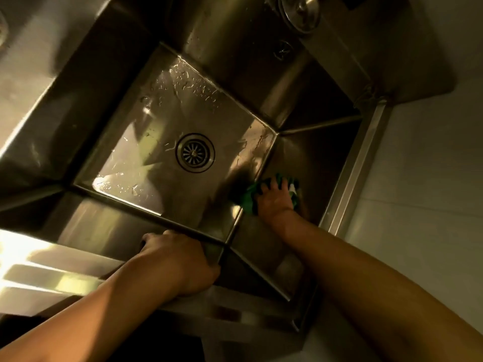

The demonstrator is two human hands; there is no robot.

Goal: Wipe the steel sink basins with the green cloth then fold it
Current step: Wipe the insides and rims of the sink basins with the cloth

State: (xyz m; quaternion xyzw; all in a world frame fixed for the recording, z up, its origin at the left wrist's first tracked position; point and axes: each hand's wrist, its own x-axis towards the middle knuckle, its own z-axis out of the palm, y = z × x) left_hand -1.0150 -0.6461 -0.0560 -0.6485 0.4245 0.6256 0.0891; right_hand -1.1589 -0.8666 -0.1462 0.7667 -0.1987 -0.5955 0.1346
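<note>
A deep steel sink basin fills the head view, its floor wet with droplets around a round drain. My right hand reaches down inside and presses the bunched green cloth against the basin's right wall, near the floor's right edge, fingers spread over the cloth. My left hand grips the sink's near rim, fingers curled over the edge into the basin.
A round steel fitting sits on the back ledge at the top. A second drain or overflow mark shows on the far wall. A pale wall or counter lies right of the sink. Another steel surface is at the left.
</note>
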